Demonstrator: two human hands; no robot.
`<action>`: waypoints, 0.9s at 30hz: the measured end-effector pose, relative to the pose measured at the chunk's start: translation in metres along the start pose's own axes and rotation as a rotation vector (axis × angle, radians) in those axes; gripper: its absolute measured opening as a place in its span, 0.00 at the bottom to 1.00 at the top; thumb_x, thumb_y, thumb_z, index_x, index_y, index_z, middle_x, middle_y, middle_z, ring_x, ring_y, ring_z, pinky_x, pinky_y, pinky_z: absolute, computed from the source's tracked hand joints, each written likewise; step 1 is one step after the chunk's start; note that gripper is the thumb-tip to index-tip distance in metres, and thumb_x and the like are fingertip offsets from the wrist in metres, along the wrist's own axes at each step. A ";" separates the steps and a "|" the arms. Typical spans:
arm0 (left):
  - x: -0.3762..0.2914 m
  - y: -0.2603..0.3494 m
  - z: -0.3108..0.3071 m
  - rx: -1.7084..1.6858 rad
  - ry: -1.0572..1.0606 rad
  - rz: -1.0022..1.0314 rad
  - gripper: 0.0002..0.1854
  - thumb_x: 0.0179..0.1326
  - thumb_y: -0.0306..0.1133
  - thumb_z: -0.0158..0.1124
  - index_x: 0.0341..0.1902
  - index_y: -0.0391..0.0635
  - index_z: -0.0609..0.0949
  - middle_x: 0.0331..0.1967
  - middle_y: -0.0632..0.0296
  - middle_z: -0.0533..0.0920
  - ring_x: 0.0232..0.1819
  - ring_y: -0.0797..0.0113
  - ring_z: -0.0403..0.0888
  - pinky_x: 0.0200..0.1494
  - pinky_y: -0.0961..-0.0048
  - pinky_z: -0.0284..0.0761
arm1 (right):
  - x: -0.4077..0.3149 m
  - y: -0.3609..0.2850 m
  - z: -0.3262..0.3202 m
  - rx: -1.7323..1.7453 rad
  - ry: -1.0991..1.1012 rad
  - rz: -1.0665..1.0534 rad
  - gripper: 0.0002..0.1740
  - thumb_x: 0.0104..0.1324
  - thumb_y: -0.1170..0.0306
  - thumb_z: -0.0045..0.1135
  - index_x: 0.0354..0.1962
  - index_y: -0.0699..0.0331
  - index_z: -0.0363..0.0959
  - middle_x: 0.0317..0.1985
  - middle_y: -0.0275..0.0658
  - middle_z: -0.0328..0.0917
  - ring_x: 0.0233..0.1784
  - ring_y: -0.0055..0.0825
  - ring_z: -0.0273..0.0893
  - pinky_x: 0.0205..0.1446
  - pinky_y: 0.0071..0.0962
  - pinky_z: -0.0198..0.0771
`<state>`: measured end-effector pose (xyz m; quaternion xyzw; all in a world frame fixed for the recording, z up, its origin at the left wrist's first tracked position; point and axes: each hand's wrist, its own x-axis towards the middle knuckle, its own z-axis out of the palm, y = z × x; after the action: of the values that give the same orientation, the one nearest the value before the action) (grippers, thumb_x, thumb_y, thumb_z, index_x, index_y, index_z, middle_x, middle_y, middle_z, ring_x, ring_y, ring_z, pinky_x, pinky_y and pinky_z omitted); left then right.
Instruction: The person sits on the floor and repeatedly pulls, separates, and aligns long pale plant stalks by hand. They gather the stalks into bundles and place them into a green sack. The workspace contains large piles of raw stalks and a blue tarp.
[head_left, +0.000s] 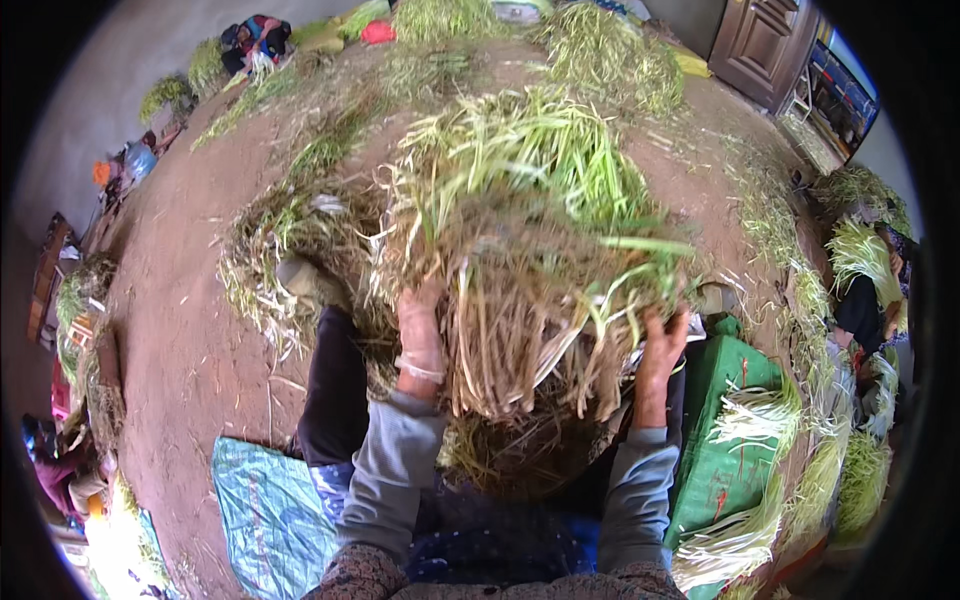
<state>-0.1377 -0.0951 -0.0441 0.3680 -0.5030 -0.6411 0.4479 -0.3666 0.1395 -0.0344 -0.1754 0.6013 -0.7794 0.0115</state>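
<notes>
A large bundle of withered leafy stalks (510, 345) hangs in front of me, its brown lower ends pointing toward my lap. My left hand (421, 319) grips the bundle's left side, and a pale band circles that wrist. At the opposite side, my right hand (664, 341) holds the edge with fingers partly hidden by leaves. Motion blurs the bundle's top. Just beyond it lies a heap of fresher green leafy stalks (540, 157). Dry brown plant debris (480, 450) fills the space between my legs.
A green woven sack (731, 450) at my right carries bunches of pale stalks (754, 416). A blue-green woven sheet (270, 517) lies at left. Trimmings (292, 217) surround my left shoe (307, 281). Other people (259, 41) sit near the walls; a wooden door (765, 49) stands far right.
</notes>
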 end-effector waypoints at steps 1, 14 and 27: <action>0.013 -0.034 -0.027 0.305 -0.094 0.165 0.18 0.66 0.38 0.47 0.51 0.38 0.75 0.45 0.53 0.79 0.41 0.66 0.76 0.48 0.71 0.71 | 0.000 -0.007 0.008 0.011 -0.043 0.043 0.30 0.57 0.78 0.57 0.59 0.66 0.61 0.53 0.38 0.68 0.53 0.26 0.66 0.57 0.24 0.62; -0.023 0.074 0.041 0.840 -0.250 0.742 0.41 0.57 0.42 0.61 0.69 0.48 0.52 0.68 0.50 0.53 0.70 0.54 0.50 0.69 0.59 0.48 | -0.011 -0.063 0.044 -0.827 -0.320 -0.458 0.19 0.59 0.67 0.56 0.48 0.63 0.70 0.45 0.47 0.72 0.47 0.39 0.71 0.46 0.39 0.69; -0.150 0.032 -0.067 1.455 -0.840 0.515 0.28 0.58 0.52 0.54 0.60 0.53 0.70 0.65 0.55 0.64 0.67 0.58 0.59 0.67 0.56 0.50 | -0.177 -0.058 -0.013 -0.930 -1.214 -0.337 0.09 0.52 0.73 0.60 0.31 0.59 0.70 0.30 0.39 0.74 0.35 0.39 0.74 0.32 0.35 0.72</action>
<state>-0.0205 0.0225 -0.0244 0.1710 -0.9775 -0.1229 0.0108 -0.1930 0.2084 -0.0284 -0.6465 0.7199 -0.2064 0.1454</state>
